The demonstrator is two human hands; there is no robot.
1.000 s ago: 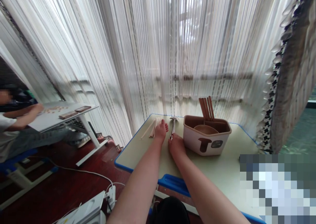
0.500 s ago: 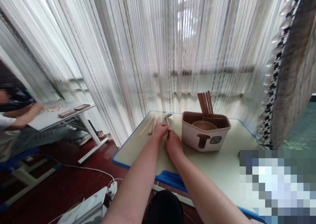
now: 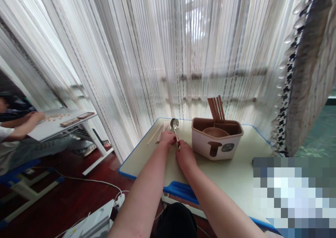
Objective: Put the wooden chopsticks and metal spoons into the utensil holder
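1. Sheer white curtains hang behind a pale green bench (image 3: 147,161) with blue edging.
2. Both hands meet on a slotted metal spoon (image 3: 174,124): left hand (image 3: 167,139) and right hand (image 3: 185,156), fingers closed around its handle.
3. Just right stands a beige plastic caddy (image 3: 216,143) holding brown chopsticks (image 3: 216,109).
4. Pale wooden chopsticks (image 3: 157,135) lie beside the left hand.

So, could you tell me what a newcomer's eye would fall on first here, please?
Both hands meet mid-table: the left hand and right hand grip a perforated metal skimmer whose round head points toward the curtain. To their right stands a beige caddy holding brown chopsticks, and pale chopsticks lie to the left.
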